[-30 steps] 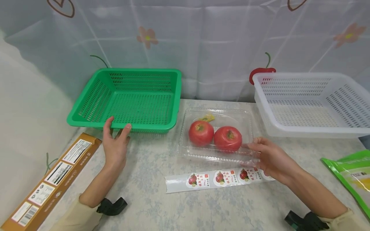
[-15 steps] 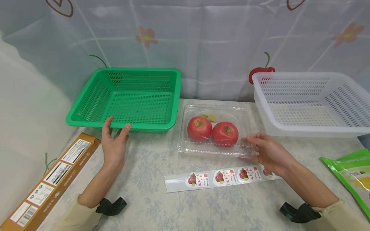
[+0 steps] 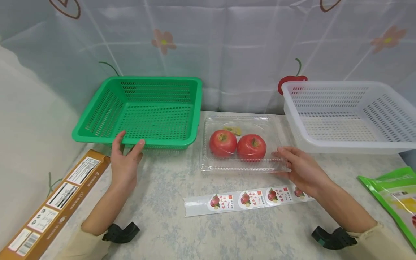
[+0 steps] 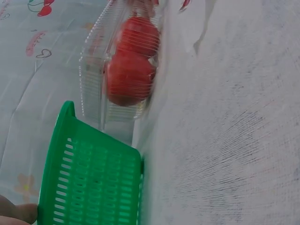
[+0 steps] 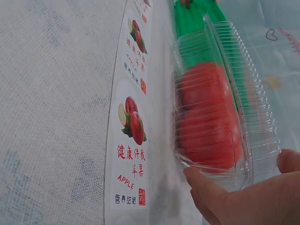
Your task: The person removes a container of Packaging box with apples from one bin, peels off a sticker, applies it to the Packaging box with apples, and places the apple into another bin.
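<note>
A clear plastic clamshell container [image 3: 240, 168] with two red apples [image 3: 251, 147] and a small yellow-green piece [image 3: 232, 130] inside lies between the baskets. My right hand [image 3: 302, 168] pinches its near right corner, with the thumb and fingers on the rim in the right wrist view. At the left, my left hand [image 3: 125, 164] holds the near rim of a green plastic basket [image 3: 191, 141], thumb and one finger at the edge, the other fingers mostly hidden below. In front of the container lies a strip of apple stickers [image 3: 198, 206], its right end close to my right wrist.
A white slotted basket [image 3: 351, 147] stands at the back right. A green bag [image 3: 394, 202] lies at the right edge, and a long brown box [image 3: 61, 202] slants along the left. The patterned curtain [image 3: 221, 54] hangs behind the table.
My right hand has shifted the container slightly back, away from the sticker strip, uncovering more of the strip. My left hand has stayed at the green basket's rim.
</note>
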{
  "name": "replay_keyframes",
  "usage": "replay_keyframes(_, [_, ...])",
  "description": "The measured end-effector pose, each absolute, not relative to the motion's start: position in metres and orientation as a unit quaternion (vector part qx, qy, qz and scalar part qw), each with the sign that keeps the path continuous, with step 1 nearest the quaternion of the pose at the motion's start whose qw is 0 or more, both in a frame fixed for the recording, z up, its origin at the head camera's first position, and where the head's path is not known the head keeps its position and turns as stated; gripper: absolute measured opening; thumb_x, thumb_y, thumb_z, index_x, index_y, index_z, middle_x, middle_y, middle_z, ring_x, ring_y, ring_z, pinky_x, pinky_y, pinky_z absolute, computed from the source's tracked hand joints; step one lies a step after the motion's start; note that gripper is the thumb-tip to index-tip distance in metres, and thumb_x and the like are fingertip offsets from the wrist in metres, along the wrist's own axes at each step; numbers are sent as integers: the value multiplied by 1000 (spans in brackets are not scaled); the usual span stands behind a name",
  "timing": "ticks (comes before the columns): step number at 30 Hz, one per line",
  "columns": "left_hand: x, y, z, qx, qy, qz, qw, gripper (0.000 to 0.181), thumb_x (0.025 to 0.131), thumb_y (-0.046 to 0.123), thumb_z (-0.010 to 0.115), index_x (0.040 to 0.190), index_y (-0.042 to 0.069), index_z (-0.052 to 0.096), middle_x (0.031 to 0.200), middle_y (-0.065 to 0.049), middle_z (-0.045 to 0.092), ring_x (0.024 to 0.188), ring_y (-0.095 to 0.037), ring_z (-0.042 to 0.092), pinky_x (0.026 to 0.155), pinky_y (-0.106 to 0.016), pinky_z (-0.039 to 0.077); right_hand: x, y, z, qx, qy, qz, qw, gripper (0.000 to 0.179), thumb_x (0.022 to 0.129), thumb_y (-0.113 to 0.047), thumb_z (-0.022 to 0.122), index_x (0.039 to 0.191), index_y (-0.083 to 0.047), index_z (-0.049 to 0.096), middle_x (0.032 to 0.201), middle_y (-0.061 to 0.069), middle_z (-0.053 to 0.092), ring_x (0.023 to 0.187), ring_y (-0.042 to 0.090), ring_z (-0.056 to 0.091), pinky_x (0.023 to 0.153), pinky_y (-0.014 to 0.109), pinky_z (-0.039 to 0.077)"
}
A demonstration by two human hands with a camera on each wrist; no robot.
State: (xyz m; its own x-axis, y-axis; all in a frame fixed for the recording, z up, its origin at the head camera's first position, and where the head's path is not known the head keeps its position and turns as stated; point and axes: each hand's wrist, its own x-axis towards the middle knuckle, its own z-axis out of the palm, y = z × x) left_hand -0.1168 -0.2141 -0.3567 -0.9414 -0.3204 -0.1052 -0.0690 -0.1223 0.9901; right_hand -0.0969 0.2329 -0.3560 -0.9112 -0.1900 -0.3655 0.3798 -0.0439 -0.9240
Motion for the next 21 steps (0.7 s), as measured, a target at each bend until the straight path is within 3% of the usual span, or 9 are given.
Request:
replay_keyframes(4, [-116, -218, -350, 153, -652, -741, 57, 76, 96, 16, 65, 157, 32, 20, 163, 2, -2, 142, -26, 29, 110, -32, 34, -87, 236, -354, 73, 698, -688, 184, 78, 101, -46, 51, 155, -8, 11, 153, 15, 22, 139, 32, 26, 101, 36, 44])
replay_keyframes(7, [-114, -220, -348, 153, -656, -737, 52, 77, 97, 18, 64, 157, 34, 19, 163, 2, -4, 144, -25, 27, 110, -32, 33, -75, 237, -351, 59, 728, -664, 159, 79, 102, -42, 52, 157, -8, 7, 157, 16, 18, 140, 35, 28, 104, 31, 42])
replay_keyframes(11, [-107, -215, -345, 147, -663, -731, 72, 77, 97, 18, 65, 156, 36, 20, 163, 4, -5, 144, -27, 25, 112, -38, 31, -56, 236, -351, 29, 765, -638, 82, 58, 103, -29, 54, 151, -7, 30, 149, 10, 34, 131, 19, 42, 93, 15, 42])
replay_keyframes(16, [-92, -196, -340, 141, -688, -707, 78, 75, 96, 19, 66, 155, 38, 24, 161, 1, 2, 143, -27, 27, 111, -44, 31, -36, 228, -348, 27, 741, -669, -40, 33, 98, -9, 62, 130, -10, 57, 129, -2, 56, 118, 9, 52, 90, 13, 41])
replay_keyframes(18, [-84, -188, -339, 137, -706, -691, 69, 71, 96, 19, 66, 154, 35, 27, 159, -3, 11, 139, -24, 34, 107, -40, 35, -30, 222, -345, 24, 731, -678, -69, 29, 95, -2, 65, 124, -6, 61, 121, -2, 61, 111, 11, 57, 85, 15, 45])
replay_keyframes(21, [-71, -177, -342, 104, -742, -659, 57, 59, 97, 14, 65, 150, 22, 40, 147, -6, 33, 125, -18, 49, 97, -28, 44, -23, 212, -340, 5, 751, -657, -69, 23, 93, 1, 65, 116, 0, 62, 110, 3, 66, 96, 14, 62, 76, 18, 49])
